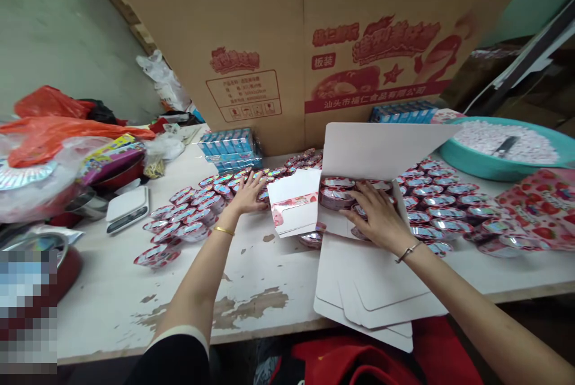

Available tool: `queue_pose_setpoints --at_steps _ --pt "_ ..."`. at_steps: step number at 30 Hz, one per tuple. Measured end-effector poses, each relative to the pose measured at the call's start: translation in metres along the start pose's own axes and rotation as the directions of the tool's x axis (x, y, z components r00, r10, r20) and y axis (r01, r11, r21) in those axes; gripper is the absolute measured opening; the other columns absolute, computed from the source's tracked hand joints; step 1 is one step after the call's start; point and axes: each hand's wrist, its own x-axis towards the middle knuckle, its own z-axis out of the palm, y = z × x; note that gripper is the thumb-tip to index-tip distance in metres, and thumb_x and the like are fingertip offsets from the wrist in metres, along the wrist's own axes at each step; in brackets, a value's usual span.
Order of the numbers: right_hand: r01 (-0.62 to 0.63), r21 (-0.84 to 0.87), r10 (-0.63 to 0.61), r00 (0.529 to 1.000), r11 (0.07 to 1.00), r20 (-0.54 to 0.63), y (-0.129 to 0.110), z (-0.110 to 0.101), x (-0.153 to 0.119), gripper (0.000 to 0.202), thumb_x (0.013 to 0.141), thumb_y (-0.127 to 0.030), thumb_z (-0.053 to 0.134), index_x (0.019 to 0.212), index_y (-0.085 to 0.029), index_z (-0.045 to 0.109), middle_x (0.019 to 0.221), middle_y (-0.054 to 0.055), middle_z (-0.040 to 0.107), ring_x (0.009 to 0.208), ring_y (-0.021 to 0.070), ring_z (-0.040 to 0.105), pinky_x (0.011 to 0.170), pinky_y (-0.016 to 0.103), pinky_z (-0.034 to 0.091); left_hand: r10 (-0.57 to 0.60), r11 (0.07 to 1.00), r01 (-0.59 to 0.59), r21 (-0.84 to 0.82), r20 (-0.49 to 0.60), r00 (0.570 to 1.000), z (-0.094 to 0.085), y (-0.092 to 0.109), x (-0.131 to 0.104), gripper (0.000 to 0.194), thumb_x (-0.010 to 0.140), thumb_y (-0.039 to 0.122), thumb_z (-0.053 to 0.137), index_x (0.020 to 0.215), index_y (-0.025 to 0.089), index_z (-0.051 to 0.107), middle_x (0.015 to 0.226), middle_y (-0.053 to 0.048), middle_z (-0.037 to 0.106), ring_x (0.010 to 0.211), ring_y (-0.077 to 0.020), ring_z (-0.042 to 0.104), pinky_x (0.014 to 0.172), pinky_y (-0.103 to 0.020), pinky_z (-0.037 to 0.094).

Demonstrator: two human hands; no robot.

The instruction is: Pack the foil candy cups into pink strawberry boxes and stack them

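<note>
Open white box (375,151), on the tabletop (251,259) right of middle, lid raised, presumably for access; lidded cups (336,198) inside. White card sheets (386,307) fan out before it, overhanging the near edge. Right hand (377,212): inside the box, fingers spread over the cups, perhaps steadying them; whether they grip cannot be told. Left hand (250,194): fingers wide, at the loose cups (193,211) ranked left of the box, apparently grouped within reach. Further cups (438,199), right of the box. Large carton (287,20), upright along the far edge, seemingly as a backstop. Teal basin (476,163), far right corner, holding small white pieces. White scale (128,208), towards the left edge.
</note>
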Motion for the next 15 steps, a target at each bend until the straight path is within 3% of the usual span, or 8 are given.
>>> queue_pose_setpoints --at_steps 3,7,13,15 --pt "-0.01 -0.003 0.01 1.0 1.0 0.025 0.0 -0.002 -0.001 0.068 0.098 -0.065 0.027 0.138 -0.016 0.052 0.156 0.017 0.037 0.147 0.0362 0.028 0.116 0.059 0.031 -0.009 0.999 0.01 0.043 -0.013 1.0 0.026 0.001 -0.002 0.083 0.081 0.038 0.056 0.155 0.015 0.027 0.162 -0.014 0.027 0.153 -0.0356 0.007 0.12 -0.06 -0.002" --pt "-0.007 -0.04 0.008 1.0 0.999 0.021 -0.004 -0.008 0.0 0.068 0.099 -0.065 0.027 0.141 -0.016 0.05 0.158 0.016 0.035 0.15 0.0335 0.023 0.119 0.057 0.026 -0.042 0.999 0.046 0.028 -0.142 0.989 0.035 0.018 -0.01 0.076 0.078 0.027 0.055 0.151 0.013 0.034 0.156 -0.017 0.038 0.151 -0.0337 0.02 0.121 -0.058 -0.005" --pt "-0.014 -0.075 0.009 0.998 0.997 -0.063 -0.006 -0.031 -0.009 0.06 0.099 -0.06 0.037 0.14 -0.018 0.052 0.156 0.015 0.039 0.149 0.0322 0.023 0.12 0.061 0.017 -0.192 0.967 0.129 -0.218 -0.302 0.934 0.03 0.032 -0.024 0.063 0.071 0.034 0.067 0.128 0.013 0.049 0.128 -0.019 0.06 0.124 -0.0373 0.053 0.113 -0.058 0.029" --pt "-0.03 -0.059 0.025 0.996 0.998 -0.08 -0.002 -0.039 -0.017 0.06 0.097 -0.058 0.043 0.141 -0.018 0.051 0.156 0.015 0.039 0.15 0.0334 0.021 0.119 0.062 0.019 -0.385 0.886 0.217 -0.409 -0.39 0.837 0.018 0.03 -0.031 0.067 0.069 0.043 0.072 0.124 0.013 0.049 0.122 -0.018 0.06 0.115 -0.0367 0.058 0.104 -0.058 0.039"
